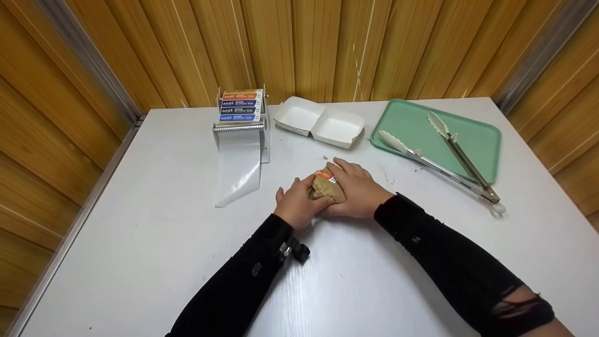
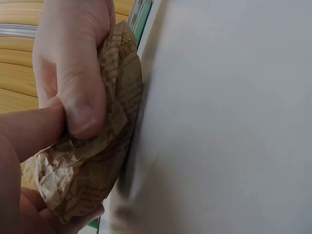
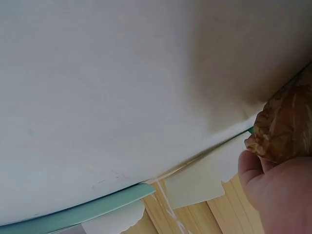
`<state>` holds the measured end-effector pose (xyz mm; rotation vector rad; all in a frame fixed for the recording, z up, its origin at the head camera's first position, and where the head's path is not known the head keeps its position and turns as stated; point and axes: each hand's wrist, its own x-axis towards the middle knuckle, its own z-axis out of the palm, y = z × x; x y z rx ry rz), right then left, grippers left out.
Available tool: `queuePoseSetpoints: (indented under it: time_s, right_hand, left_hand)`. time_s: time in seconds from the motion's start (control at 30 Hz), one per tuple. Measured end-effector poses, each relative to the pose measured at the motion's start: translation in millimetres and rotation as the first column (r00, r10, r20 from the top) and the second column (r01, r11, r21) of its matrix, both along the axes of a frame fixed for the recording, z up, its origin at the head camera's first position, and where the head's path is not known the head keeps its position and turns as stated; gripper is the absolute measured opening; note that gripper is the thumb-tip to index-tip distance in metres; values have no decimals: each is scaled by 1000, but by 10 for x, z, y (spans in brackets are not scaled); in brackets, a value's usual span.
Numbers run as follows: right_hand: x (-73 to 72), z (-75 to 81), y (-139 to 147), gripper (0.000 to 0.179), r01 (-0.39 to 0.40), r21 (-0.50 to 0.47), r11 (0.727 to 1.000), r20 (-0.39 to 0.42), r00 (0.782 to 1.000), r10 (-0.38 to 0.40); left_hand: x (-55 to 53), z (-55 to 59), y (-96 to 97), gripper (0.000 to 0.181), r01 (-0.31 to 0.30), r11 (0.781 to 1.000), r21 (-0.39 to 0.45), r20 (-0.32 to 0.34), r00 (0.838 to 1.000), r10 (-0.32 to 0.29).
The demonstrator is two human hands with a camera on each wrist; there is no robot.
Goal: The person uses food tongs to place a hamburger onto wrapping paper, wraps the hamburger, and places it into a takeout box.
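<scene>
In the head view, a small bundle wrapped in brown printed paper (image 1: 328, 191) sits low at the middle of the white table. An orange and white sticker (image 1: 323, 175) is on its top. My left hand (image 1: 298, 202) holds its left side and my right hand (image 1: 359, 191) its right side. Both thumbs meet on the near side of the crumpled paper (image 2: 119, 109), as the left wrist view shows. The right wrist view has the right hand (image 3: 285, 187) against the wrapping, whose underside is close over the table. What is inside stays hidden.
Back left stands a sticker dispenser (image 1: 239, 125) with a glossy backing strip (image 1: 239, 164) hanging forward. Beside it lies an open white carton (image 1: 338, 131). At right, metal tongs (image 1: 451, 175) with pale tips lie across a green tray (image 1: 482, 135), their joined end past its front edge.
</scene>
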<state>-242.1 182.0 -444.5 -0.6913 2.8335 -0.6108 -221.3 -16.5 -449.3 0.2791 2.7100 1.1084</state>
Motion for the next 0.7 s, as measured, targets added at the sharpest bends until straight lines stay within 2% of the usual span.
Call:
queuePoseSetpoints:
  time_s: [0.13, 0.3, 0.7]
  right_hand:
    - [-30, 11, 22, 123, -26, -29, 999, 48, 998, 27]
    - [-40, 39, 12, 119, -9, -41, 999, 97, 995, 12]
    - [-51, 52, -47, 99, 25, -23, 999, 66, 998, -23]
  left_hand:
    - [8, -8, -5, 75, 0, 1000, -7, -8, 1000, 0]
    - [18, -14, 2, 71, -4, 1000, -26, -31, 1000, 3]
    - [26, 9, 3, 73, -16, 996, -86, -26, 1000, 14]
